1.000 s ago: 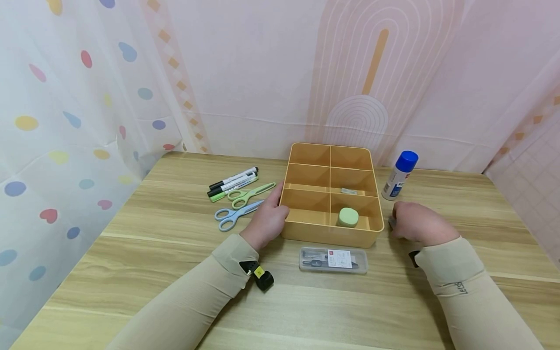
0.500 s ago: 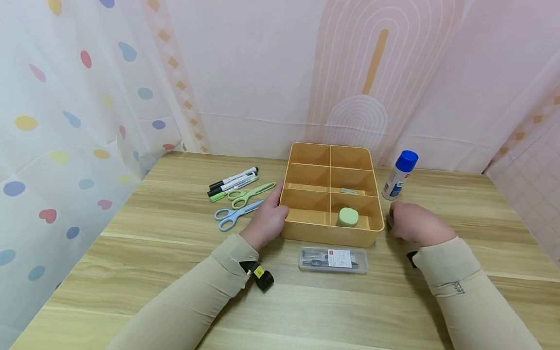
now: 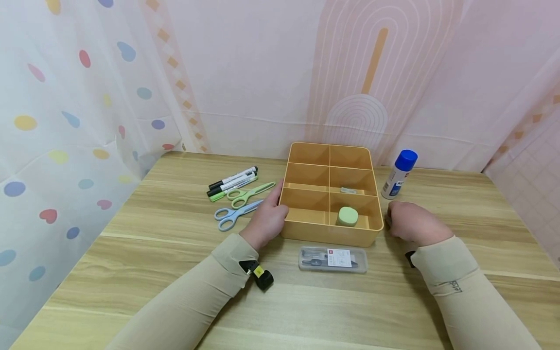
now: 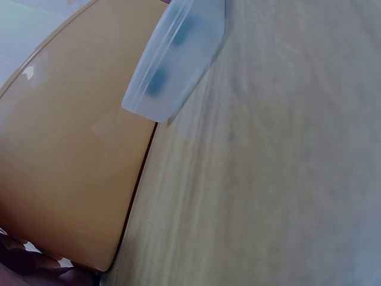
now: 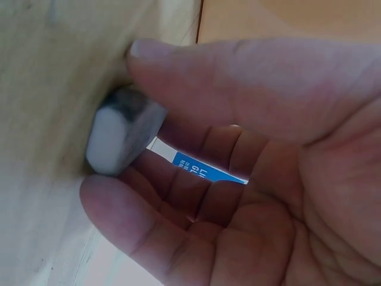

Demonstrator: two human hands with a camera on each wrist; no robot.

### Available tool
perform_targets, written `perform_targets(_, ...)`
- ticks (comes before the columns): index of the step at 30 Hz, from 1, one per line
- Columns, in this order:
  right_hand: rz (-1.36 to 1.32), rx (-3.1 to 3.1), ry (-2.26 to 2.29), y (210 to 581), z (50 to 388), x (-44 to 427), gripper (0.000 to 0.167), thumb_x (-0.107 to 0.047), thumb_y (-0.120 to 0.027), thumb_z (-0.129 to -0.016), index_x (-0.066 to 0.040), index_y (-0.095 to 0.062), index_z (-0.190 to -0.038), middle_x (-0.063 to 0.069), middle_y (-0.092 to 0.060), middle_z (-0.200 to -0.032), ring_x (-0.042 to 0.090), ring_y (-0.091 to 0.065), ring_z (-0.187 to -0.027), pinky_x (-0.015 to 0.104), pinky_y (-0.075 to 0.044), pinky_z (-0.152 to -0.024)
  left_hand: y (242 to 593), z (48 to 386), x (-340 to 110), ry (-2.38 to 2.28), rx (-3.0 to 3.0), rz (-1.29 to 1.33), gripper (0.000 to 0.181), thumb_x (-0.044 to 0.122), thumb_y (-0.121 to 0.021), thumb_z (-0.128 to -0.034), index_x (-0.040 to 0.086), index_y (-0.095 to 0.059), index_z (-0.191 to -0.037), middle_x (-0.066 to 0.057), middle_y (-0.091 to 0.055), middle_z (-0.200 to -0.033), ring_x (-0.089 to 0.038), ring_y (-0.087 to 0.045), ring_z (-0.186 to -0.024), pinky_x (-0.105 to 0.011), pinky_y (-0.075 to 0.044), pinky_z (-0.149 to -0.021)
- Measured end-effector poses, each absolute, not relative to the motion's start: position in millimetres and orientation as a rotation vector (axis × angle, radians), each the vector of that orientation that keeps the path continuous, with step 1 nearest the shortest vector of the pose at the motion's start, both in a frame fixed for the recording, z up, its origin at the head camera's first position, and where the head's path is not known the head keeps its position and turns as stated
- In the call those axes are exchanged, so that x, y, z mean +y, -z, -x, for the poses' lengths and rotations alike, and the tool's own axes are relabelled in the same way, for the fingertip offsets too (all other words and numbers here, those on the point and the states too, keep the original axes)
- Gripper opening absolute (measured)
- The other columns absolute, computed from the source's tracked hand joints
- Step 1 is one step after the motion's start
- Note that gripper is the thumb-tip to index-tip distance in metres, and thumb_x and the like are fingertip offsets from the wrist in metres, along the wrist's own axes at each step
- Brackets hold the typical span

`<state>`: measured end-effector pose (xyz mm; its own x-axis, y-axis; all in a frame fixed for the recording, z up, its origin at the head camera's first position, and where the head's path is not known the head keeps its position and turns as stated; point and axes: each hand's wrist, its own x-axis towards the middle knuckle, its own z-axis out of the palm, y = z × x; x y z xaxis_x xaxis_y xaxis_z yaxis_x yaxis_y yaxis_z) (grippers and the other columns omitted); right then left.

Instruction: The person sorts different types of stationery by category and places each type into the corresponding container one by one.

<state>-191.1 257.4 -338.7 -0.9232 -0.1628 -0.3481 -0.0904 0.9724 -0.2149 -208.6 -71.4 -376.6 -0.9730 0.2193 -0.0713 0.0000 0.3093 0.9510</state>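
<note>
An orange six-compartment organizer box [image 3: 330, 236] stands mid-table. My left hand [image 3: 267, 221] holds its front left corner, thumb near the rim and fingers along the side. Beyond its right side, my right hand [image 3: 417, 223] is low over the table. In the right wrist view, thumb and fingers are curled around a small grey-white block with dark smudges, apparently an eraser [image 5: 110, 140], against the tabletop. The box's front right compartment holds a pale green rounded item [image 3: 348, 216]. A small pale piece [image 3: 348, 190] lies in the compartment behind.
A blue-capped liquid glue bottle [image 3: 399, 175] stands upright behind my right hand. A clear compass case [image 3: 333, 259] lies before the box. Several markers [image 3: 233, 183], green scissors [image 3: 249, 195] and blue scissors [image 3: 236, 214] lie to the left. Curtains border the table's back.
My right hand has shifted slightly left toward the box, with the eraser in it. The left hand and the box have stayed put.
</note>
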Motion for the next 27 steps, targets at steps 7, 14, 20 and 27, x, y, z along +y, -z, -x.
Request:
perform_targets(7,0.218,2.771,0.249,342.3,193.5,258.1,0.013,-0.005,-0.061,-0.096,0.005,-0.064,-0.103,0.013,-0.064,-0.085,0.028,-0.058,-0.075,0.041,-0.053,-0.069,376.4,208.3,-71.7,-1.742,2.375,-0.209,0.082,0.004,-0.038,-0.0949,0.028,-0.015,-0.171,0.002,-0.022,-0.176,-0.028,-0.027,-0.160,-0.056,-0.024,-0.129)
perform_targets(14,0.242,2.788,0.231,343.6,193.4,257.3,0.011,-0.004,-0.061,-0.096,0.004,-0.064,-0.102,0.013,-0.065,-0.085,0.027,-0.058,-0.076,0.044,-0.055,-0.072,375.8,207.6,-71.4,-1.727,2.384,-0.193,0.082,0.005,-0.038,-0.0957,0.028,-0.015,-0.171,0.002,-0.022,-0.176,-0.028,-0.027,-0.160,-0.057,-0.023,-0.129)
perform_targets(20,0.257,2.795,0.224,343.1,192.7,256.2,0.009,-0.005,-0.061,-0.097,0.003,-0.063,-0.101,0.012,-0.064,-0.084,0.027,-0.058,-0.075,0.044,-0.055,-0.073,375.1,207.6,-71.2,-1.726,2.380,-0.194,0.081,0.006,-0.038,-0.0962,0.028,-0.014,-0.171,0.002,-0.021,-0.176,-0.028,-0.026,-0.161,-0.057,-0.023,-0.129)
perform_targets(27,0.275,2.808,0.229,343.4,191.6,255.9,0.007,-0.003,-0.062,-0.095,0.002,-0.062,-0.100,0.012,-0.065,-0.084,0.027,-0.058,-0.076,0.044,-0.055,-0.072,374.9,206.9,-71.8,-1.730,2.375,-0.206,0.081,0.006,-0.038,-0.0962,0.028,-0.015,-0.171,0.002,-0.022,-0.176,-0.028,-0.026,-0.161,-0.057,-0.023,-0.129)
